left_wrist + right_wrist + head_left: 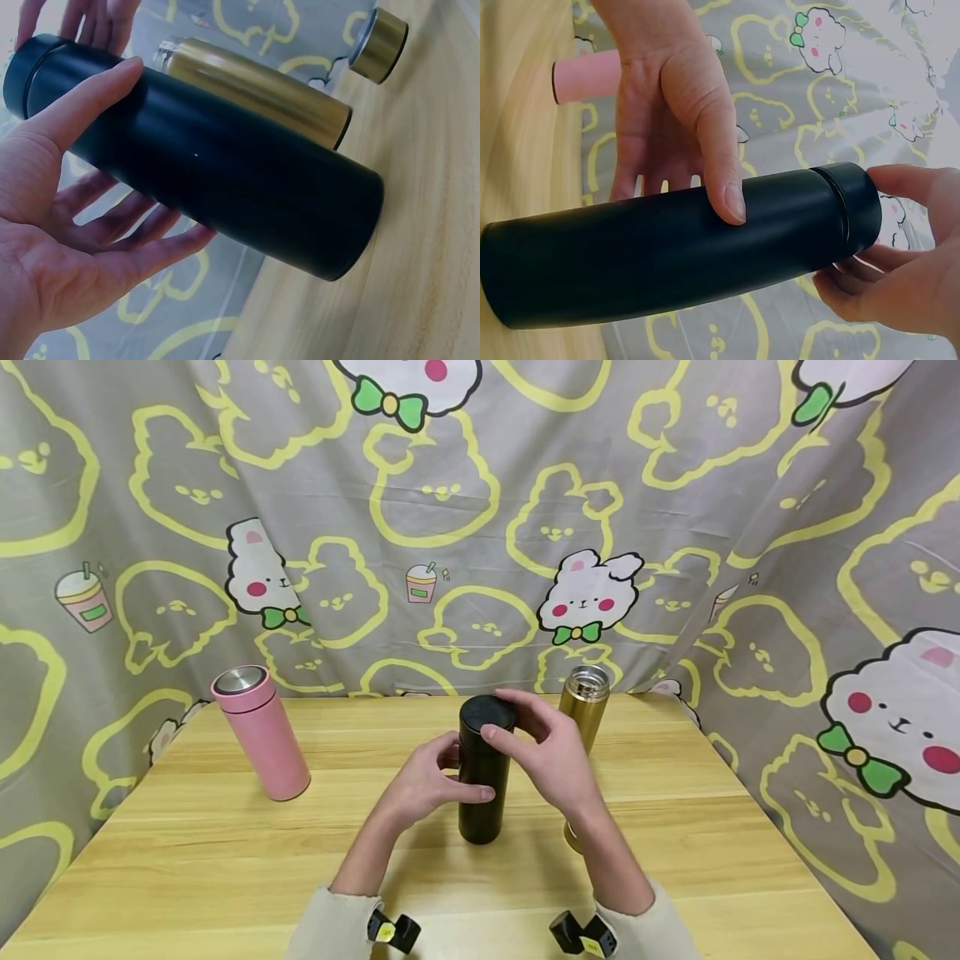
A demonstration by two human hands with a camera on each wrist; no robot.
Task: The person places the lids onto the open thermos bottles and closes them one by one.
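Observation:
A black thermos flask [480,822] stands upright on the table in front of me. My left hand [420,787] grips its upper body, the thumb across the near side and the fingers round the back. My right hand [551,756] holds the flask's black lid [486,712] between thumb and fingers; a thin seam shows under the lid in the right wrist view. Just behind my right hand stands a gold thermos flask [583,710] with its steel mouth uncovered. Its gold lid [380,46] sits on the table, mostly hidden by my right forearm in the head view.
To the left stands a pink thermos flask [268,743] with a steel-topped lid on it. The wooden table [187,860] reaches back to a grey patterned curtain [465,468], which also hangs along both sides.

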